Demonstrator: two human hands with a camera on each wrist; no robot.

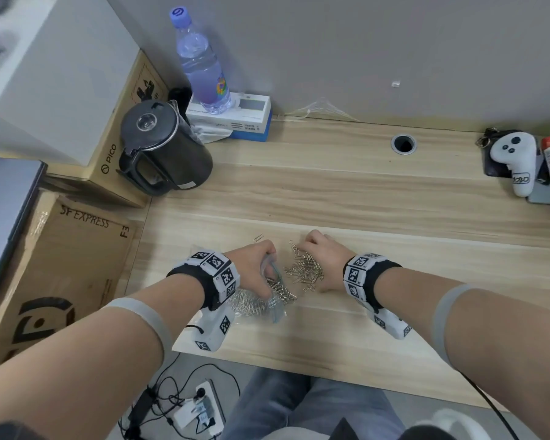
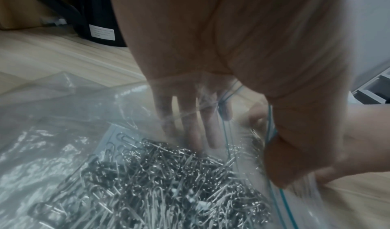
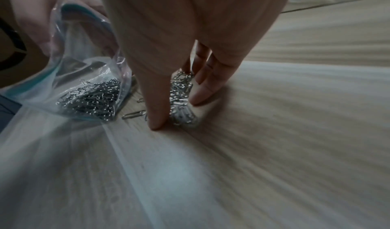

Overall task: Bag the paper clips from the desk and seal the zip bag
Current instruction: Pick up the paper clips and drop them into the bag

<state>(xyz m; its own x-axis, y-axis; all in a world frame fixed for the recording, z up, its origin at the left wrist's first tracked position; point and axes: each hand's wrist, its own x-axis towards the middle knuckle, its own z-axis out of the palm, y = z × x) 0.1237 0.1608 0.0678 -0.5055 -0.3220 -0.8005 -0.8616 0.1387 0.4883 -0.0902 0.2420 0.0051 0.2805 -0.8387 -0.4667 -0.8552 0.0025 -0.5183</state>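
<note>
Lower centre of the head view: the left hand (image 1: 254, 268) is gripping the zip bag (image 1: 272, 308) mouth open on the tabletop (image 1: 362, 198); the right hand (image 1: 323, 258), fingers curled, is pinching loose paper clips (image 1: 305, 268). A sagging mouth could spill clips.

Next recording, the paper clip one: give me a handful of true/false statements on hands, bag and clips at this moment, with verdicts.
1. The left hand holds the zip bag open at its mouth. True.
2. The zip bag holds no clips yet. False: a heap of clips already lies inside.
3. The right hand gathers loose paper clips on the desk. True.
4. The bag is sealed. False: its mouth is open.
5. The kettle stands between the hands. False: it stands far left, by the boxes.
</note>
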